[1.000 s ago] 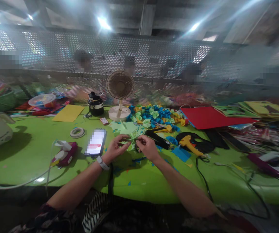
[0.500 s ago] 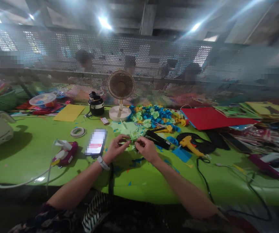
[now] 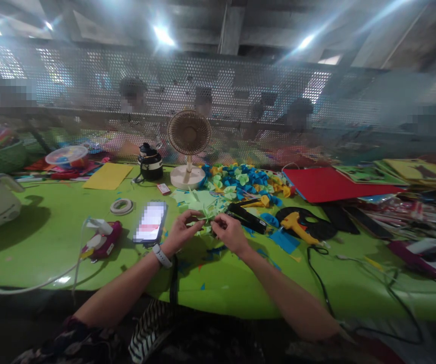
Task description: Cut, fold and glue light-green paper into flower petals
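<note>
Between my two hands is a small light-green paper piece [image 3: 207,214], perhaps a folded flower; its lower part is hidden by fingers. My left hand [image 3: 183,231], with a white watch on the wrist, pinches its left side between thumb and fingers. From the other side, my right hand [image 3: 230,232] pinches it with thumb and forefinger. Just beyond lie light-green paper sheets [image 3: 193,198] and a pile of blue, green and yellow paper flowers [image 3: 246,178]. A black stapler [image 3: 247,217] rests right of my right hand.
Left of my hands are a lit phone [image 3: 150,222], a tape roll [image 3: 121,206] and a purple power strip [image 3: 106,241]. A small fan [image 3: 189,146] stands behind. To the right are a yellow glue gun [image 3: 299,227], its cable, and a red sheet [image 3: 335,185].
</note>
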Tool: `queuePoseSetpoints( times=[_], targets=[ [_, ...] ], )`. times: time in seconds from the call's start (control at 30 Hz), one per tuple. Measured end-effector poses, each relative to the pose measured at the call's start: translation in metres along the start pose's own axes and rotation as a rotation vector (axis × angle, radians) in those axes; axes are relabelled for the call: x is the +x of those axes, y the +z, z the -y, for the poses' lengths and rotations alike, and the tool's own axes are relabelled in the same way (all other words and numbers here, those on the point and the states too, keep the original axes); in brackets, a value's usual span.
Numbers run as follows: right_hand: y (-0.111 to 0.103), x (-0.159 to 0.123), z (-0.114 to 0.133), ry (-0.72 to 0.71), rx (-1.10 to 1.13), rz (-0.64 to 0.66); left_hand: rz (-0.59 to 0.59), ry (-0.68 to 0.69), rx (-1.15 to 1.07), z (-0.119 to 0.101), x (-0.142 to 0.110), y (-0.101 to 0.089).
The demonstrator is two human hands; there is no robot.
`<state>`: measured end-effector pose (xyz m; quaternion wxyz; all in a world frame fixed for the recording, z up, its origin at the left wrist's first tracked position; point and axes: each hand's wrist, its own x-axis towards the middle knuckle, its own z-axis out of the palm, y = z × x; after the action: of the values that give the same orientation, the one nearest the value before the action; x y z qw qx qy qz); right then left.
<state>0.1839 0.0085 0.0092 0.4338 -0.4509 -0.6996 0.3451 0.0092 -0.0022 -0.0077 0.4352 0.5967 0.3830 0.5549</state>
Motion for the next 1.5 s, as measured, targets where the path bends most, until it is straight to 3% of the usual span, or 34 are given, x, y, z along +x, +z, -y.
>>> queuePoseSetpoints(
  times=[0.17, 0.37, 0.53, 0.6, 0.67, 0.83, 0.93, 1.1, 1.3, 1.5],
  targets=[
    [-0.009, 0.011, -0.003, 0.153, 0.169, -0.06, -0.084, 0.081, -0.018, -0.004, 0.002, -0.005],
    [-0.019, 0.023, -0.004, 0.217, 0.18, -0.056, -0.249, 0.139, -0.005, 0.002, 0.01, -0.012],
    [-0.029, 0.029, 0.0, 0.29, 0.093, 0.202, -0.269, 0.12, 0.036, -0.003, 0.009, -0.009],
    [-0.04, 0.037, 0.002, 0.347, 0.043, 0.346, -0.26, 0.111, 0.069, -0.006, 0.007, -0.007],
    [-0.058, 0.051, 0.002, 0.411, 0.0, 0.402, -0.251, 0.106, 0.083, -0.008, 0.006, -0.006],
    [-0.108, 0.111, -0.003, 0.417, -0.004, -0.019, -0.233, 0.105, 0.09, -0.007, 0.005, -0.004],
    [-0.115, 0.135, -0.007, 0.38, 0.004, -0.128, -0.226, 0.103, 0.103, -0.003, 0.005, -0.005],
    [-0.082, 0.13, -0.02, 0.332, -0.087, -0.004, -0.111, 0.092, 0.148, 0.001, 0.001, -0.001],
    [-0.037, 0.127, -0.03, 0.183, -0.342, 0.188, 0.167, 0.313, 0.309, -0.002, -0.005, 0.005],
    [0.019, 0.136, -0.027, 0.016, -0.692, 0.217, 0.24, 0.409, 0.393, 0.0, -0.006, 0.004]
  ],
)
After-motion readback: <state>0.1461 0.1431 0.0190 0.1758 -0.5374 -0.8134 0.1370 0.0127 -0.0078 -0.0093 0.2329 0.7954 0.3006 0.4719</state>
